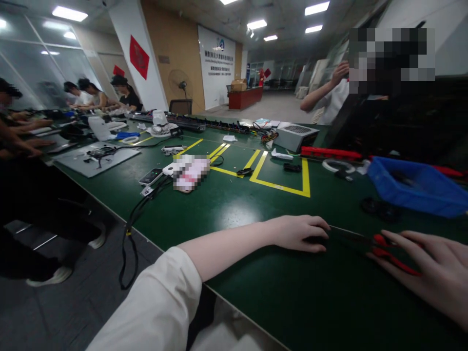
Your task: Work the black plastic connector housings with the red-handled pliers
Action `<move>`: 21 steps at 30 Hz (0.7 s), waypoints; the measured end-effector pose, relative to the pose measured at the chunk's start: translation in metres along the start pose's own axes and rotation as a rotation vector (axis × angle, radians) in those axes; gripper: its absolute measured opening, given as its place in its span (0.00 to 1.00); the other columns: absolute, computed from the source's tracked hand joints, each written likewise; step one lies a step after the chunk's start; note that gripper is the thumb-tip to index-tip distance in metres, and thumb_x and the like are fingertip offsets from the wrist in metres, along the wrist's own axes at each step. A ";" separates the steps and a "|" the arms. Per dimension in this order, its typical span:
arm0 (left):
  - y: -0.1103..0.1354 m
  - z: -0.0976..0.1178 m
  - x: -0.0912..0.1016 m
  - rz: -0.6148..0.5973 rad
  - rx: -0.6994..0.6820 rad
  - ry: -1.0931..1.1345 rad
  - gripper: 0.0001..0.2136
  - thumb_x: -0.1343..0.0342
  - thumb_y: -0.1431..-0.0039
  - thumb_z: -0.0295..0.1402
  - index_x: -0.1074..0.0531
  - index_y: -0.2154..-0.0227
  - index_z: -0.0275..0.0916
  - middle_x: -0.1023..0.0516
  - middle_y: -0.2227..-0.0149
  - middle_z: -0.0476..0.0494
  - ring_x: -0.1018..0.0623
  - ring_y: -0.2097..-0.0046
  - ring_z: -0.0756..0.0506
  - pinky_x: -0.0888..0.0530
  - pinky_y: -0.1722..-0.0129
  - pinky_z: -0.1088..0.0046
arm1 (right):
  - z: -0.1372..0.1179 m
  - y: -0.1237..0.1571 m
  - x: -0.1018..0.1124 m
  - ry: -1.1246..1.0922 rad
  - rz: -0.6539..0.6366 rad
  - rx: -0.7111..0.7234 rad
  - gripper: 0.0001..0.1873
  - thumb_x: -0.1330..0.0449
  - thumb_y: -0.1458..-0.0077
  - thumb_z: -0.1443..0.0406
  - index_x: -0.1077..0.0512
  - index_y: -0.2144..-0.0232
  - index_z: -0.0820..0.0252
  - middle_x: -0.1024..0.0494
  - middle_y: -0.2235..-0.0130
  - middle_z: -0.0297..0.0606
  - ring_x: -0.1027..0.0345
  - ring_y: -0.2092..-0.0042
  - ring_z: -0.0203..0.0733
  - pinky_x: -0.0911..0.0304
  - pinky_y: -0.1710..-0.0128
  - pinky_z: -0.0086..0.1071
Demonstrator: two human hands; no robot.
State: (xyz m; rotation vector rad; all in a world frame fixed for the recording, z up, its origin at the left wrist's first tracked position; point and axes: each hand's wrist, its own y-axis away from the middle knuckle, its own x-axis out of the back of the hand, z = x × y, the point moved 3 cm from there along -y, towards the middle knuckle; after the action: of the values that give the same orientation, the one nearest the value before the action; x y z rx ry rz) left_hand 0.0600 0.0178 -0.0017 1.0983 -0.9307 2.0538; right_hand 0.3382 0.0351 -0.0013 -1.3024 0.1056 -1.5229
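Green workbench (234, 209), busy workshop behind. Red-handled dark-bladed cutters (380, 242) lying near front edge, right side. Left hand (300, 234) curled over the blade tip, grip hard to tell. Right hand (435, 275) spread loosely across the handles.

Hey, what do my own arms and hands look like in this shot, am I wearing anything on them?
Both hands are bare: no gloves, and no ring, watch or wristband shows. The left hand has a bare forearm behind it, and a loose white sleeve covers that arm from about the elbow up. Only the right hand itself is in frame, with no sleeve in view.
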 end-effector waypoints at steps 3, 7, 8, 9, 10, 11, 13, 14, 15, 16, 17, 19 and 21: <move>0.002 0.000 0.001 0.020 -0.014 0.017 0.16 0.49 0.33 0.40 0.28 0.51 0.32 0.34 0.41 0.35 0.27 0.44 0.42 0.26 0.49 0.68 | -0.005 -0.008 0.009 0.046 0.013 0.049 0.25 0.49 0.41 0.50 0.24 0.56 0.62 0.23 0.60 0.50 0.30 0.61 0.53 0.42 0.66 0.41; 0.003 0.003 0.005 0.012 0.030 0.046 0.16 0.48 0.34 0.41 0.29 0.54 0.33 0.35 0.43 0.36 0.25 0.50 0.44 0.24 0.56 0.70 | -0.005 -0.008 0.008 0.077 0.019 0.044 0.26 0.48 0.41 0.49 0.24 0.58 0.63 0.23 0.61 0.49 0.32 0.62 0.51 0.44 0.65 0.40; 0.003 0.004 0.006 0.011 0.044 0.054 0.16 0.47 0.35 0.42 0.30 0.55 0.33 0.35 0.43 0.37 0.25 0.51 0.45 0.24 0.57 0.70 | -0.005 -0.007 0.005 0.081 -0.001 0.031 0.26 0.48 0.41 0.49 0.24 0.56 0.64 0.23 0.59 0.50 0.32 0.61 0.51 0.44 0.63 0.40; 0.004 0.004 0.006 0.010 0.054 0.063 0.16 0.47 0.35 0.42 0.30 0.55 0.34 0.35 0.43 0.37 0.25 0.51 0.45 0.24 0.56 0.70 | -0.004 -0.005 0.003 0.080 -0.029 0.016 0.27 0.48 0.41 0.49 0.24 0.55 0.63 0.23 0.58 0.51 0.32 0.60 0.51 0.44 0.62 0.40; 0.004 0.005 0.006 0.012 0.066 0.068 0.16 0.47 0.35 0.43 0.30 0.55 0.35 0.35 0.43 0.38 0.25 0.52 0.45 0.25 0.56 0.70 | -0.003 -0.004 0.002 0.080 -0.035 -0.006 0.27 0.48 0.41 0.48 0.24 0.55 0.63 0.23 0.57 0.50 0.32 0.59 0.50 0.44 0.61 0.40; 0.004 0.005 0.006 0.012 0.076 0.072 0.16 0.47 0.35 0.44 0.31 0.55 0.35 0.35 0.43 0.38 0.25 0.52 0.45 0.25 0.56 0.69 | -0.002 -0.003 0.001 0.082 -0.055 -0.021 0.26 0.47 0.41 0.49 0.24 0.54 0.62 0.23 0.57 0.50 0.32 0.59 0.50 0.44 0.60 0.40; 0.004 0.006 0.006 0.010 0.094 0.065 0.16 0.47 0.36 0.44 0.31 0.55 0.36 0.35 0.43 0.38 0.26 0.52 0.45 0.25 0.55 0.68 | -0.003 -0.003 0.001 0.079 -0.096 -0.023 0.25 0.45 0.42 0.49 0.24 0.54 0.61 0.23 0.56 0.49 0.33 0.57 0.48 0.44 0.57 0.39; 0.004 0.007 0.006 0.008 0.099 0.056 0.15 0.46 0.36 0.44 0.31 0.55 0.36 0.35 0.43 0.38 0.26 0.51 0.45 0.25 0.55 0.68 | -0.003 -0.004 0.002 0.077 -0.118 -0.021 0.25 0.45 0.41 0.49 0.24 0.53 0.61 0.23 0.55 0.49 0.33 0.56 0.48 0.44 0.56 0.39; 0.004 0.008 0.006 0.008 0.099 0.045 0.15 0.46 0.36 0.43 0.31 0.56 0.36 0.35 0.43 0.38 0.26 0.51 0.45 0.25 0.55 0.68 | -0.004 -0.005 0.004 0.083 -0.118 -0.025 0.24 0.45 0.41 0.50 0.24 0.53 0.61 0.23 0.55 0.49 0.33 0.55 0.49 0.45 0.56 0.39; 0.005 0.010 0.007 0.011 0.096 0.033 0.15 0.46 0.36 0.43 0.31 0.56 0.36 0.35 0.43 0.38 0.26 0.52 0.45 0.25 0.55 0.68 | -0.005 -0.006 0.006 0.086 -0.121 -0.026 0.24 0.45 0.41 0.51 0.24 0.53 0.62 0.23 0.54 0.50 0.34 0.55 0.49 0.45 0.56 0.40; 0.005 0.011 0.007 0.012 0.092 0.022 0.14 0.46 0.36 0.43 0.31 0.56 0.36 0.35 0.44 0.38 0.26 0.52 0.45 0.25 0.55 0.69 | -0.005 -0.006 0.008 0.086 -0.121 -0.029 0.24 0.46 0.40 0.51 0.24 0.54 0.63 0.23 0.54 0.50 0.34 0.54 0.49 0.45 0.55 0.40; 0.005 0.014 0.008 0.015 0.087 0.006 0.13 0.46 0.35 0.42 0.31 0.58 0.36 0.35 0.44 0.38 0.25 0.52 0.46 0.25 0.55 0.70 | -0.005 -0.007 0.009 0.075 -0.130 -0.040 0.23 0.46 0.39 0.53 0.24 0.54 0.64 0.24 0.54 0.51 0.34 0.54 0.49 0.46 0.56 0.40; 0.006 0.016 0.009 0.012 0.089 -0.005 0.12 0.46 0.35 0.41 0.31 0.58 0.36 0.34 0.45 0.38 0.25 0.53 0.46 0.25 0.55 0.70 | -0.003 -0.005 0.007 0.055 -0.146 -0.058 0.22 0.47 0.38 0.53 0.24 0.53 0.64 0.24 0.53 0.51 0.34 0.55 0.48 0.46 0.57 0.40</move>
State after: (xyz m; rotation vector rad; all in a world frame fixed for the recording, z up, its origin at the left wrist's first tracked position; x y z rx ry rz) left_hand 0.0584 0.0037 0.0106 1.1471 -0.8566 2.1209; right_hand 0.3337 0.0302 0.0051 -1.3389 0.0923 -1.6907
